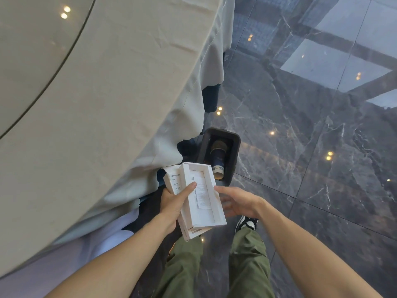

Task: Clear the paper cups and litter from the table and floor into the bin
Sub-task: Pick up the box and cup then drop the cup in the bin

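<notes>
My left hand (175, 202) grips white cardboard packaging: an open box tray (203, 196) with a printed leaflet inside, stacked with a second printed box piece (174, 179) behind it. My right hand (237, 202) hovers open just right of the tray, its fingertips near the tray's edge. Just beyond the boxes, a small dark rectangular bin (235, 145) stands on the floor. Inside the bin lie paper cups (218, 160), dark blue with a patterned band, nested on their side.
A round table with a pale green-grey cloth (96, 104) fills the left, its skirt hanging close to the bin. Dark glossy marble floor (311, 147) spreads to the right. My legs in green trousers and one shoe (247, 223) are below the hands.
</notes>
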Tool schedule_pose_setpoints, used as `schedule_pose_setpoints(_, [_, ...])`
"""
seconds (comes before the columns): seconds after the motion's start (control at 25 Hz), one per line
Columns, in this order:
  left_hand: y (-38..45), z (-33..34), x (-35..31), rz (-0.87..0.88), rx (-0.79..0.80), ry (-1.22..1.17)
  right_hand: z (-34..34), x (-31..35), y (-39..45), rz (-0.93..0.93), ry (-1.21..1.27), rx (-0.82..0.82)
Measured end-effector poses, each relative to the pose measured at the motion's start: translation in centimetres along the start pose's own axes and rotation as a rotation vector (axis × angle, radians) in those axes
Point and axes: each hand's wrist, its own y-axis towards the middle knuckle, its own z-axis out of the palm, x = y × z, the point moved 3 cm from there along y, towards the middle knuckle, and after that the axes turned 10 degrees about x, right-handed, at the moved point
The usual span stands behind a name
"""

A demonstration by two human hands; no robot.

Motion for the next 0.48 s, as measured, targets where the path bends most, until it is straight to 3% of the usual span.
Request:
schedule_pose_setpoints(0.08, [0.1, 0.7, -0.6, -0.002, -0.010, 0.010, 0.6, 0.0, -0.6, 0.009, -0.022, 0.057])
schedule_pose_setpoints(0.28, [1.2, 1.6, -0.6, -0.015, -0.088, 0.048, -0.5, 0.9, -1.2, -0.104, -0.018, -0.127])
schedule_pose_setpoints(0.4, [1.3, 1.2, -0.2, -0.053, -0.179, 0.029, -2.3, 2.2, -1.0, -0.259, 0.057, -0.444])
schedule_pose_setpoints(0.48, [1.1, 0.8, 0.0, -0.081, -0.228, 0.048, -3.7, 3.0, -0.3, -0.250, -0.027, -0.700])
